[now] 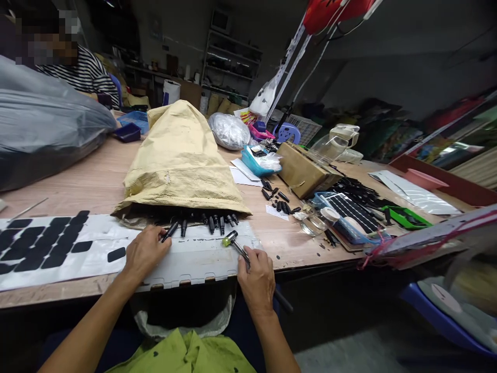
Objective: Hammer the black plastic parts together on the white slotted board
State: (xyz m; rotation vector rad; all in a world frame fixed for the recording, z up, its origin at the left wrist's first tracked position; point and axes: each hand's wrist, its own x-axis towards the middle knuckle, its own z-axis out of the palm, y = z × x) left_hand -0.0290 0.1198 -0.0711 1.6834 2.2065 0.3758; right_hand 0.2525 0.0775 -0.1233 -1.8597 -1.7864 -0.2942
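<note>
My left hand is closed on a small black cylindrical piece, held by fingertips and thumb above the pale grey board. In my right hand is a small hammer with a yellow-green face on its metal head. Its dark handle runs back through my fist and out past the table edge. Between the hands, several more black cylindrical pieces lie at the mouth of a large yellow-tan sack. The sack's contents are mostly hidden in shadow.
On the left, black rounded patches lie on a white sheet, below a large grey plastic bag. Rightward stand a cardboard box, a blue tray and loose black pieces. A person in a striped sleeve sits across the table.
</note>
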